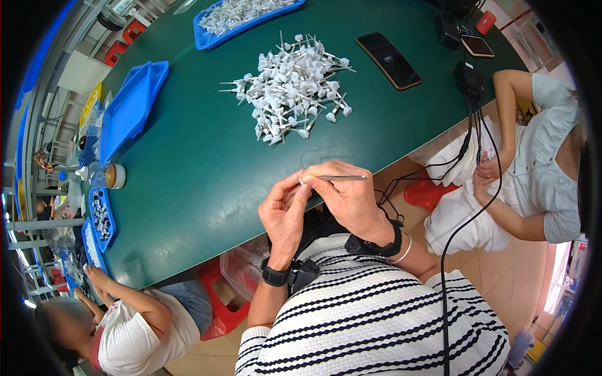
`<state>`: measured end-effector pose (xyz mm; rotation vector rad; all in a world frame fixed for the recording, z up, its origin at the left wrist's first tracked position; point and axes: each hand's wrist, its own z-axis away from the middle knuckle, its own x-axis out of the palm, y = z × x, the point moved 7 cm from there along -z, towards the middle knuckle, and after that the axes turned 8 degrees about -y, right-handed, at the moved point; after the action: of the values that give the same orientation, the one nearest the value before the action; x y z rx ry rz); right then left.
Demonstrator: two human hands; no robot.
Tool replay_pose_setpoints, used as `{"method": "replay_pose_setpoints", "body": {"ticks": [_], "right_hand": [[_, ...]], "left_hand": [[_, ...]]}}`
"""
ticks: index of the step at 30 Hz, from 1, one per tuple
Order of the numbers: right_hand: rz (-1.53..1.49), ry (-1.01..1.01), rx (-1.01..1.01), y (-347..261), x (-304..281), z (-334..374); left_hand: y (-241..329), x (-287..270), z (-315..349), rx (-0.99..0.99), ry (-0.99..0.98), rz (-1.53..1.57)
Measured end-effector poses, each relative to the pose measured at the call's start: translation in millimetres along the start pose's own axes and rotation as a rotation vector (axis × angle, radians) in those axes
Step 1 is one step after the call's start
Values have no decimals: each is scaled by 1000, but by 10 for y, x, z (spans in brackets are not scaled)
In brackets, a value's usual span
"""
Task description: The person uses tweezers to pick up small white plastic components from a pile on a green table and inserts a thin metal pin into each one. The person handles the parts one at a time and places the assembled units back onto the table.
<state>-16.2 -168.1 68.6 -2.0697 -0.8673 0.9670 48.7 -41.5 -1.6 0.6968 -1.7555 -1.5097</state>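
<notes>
Both my hands meet above the near edge of the green table [207, 188]. My left hand [283, 212] is closed, thumb and fingertips pinching a small white piece [302, 181]. Against that piece, my right hand [352, 203] is closed round a slim silver metal tool [345, 178]; its flat end sticks out to the right, and its working tip is hidden by my fingers. Beyond my hands lies a loose pile of small white plastic parts with thin stems [288, 91].
At the far edge, a blue tray [202, 39] holds more white parts. Stacked blue trays [133, 109], a jar [115, 176] and a smaller blue tray [108, 241] line the left. A phone [389, 61] and black cables [470, 119] lie right. People sit on both sides.
</notes>
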Motion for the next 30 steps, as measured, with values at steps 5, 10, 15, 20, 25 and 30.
{"method": "replay_pose_setpoints", "body": {"ticks": [5,10,15,20,25,30], "right_hand": [[-416,148,144,205,27,125],[-449,177,174,300,39,154],[-387,166,187,304,39,148],[-365,176,168,305,43,139],[-361,177,176,312,39,154],[-372,170,161,290,27,145]], "left_hand": [[50,-4,-24,-9,44,2],[55,33,-32,12,45,-5],[60,37,-25,49,55,-78],[65,35,-16,55,59,-84],[68,41,-21,55,53,-89],[64,48,-21,54,56,-79]]}}
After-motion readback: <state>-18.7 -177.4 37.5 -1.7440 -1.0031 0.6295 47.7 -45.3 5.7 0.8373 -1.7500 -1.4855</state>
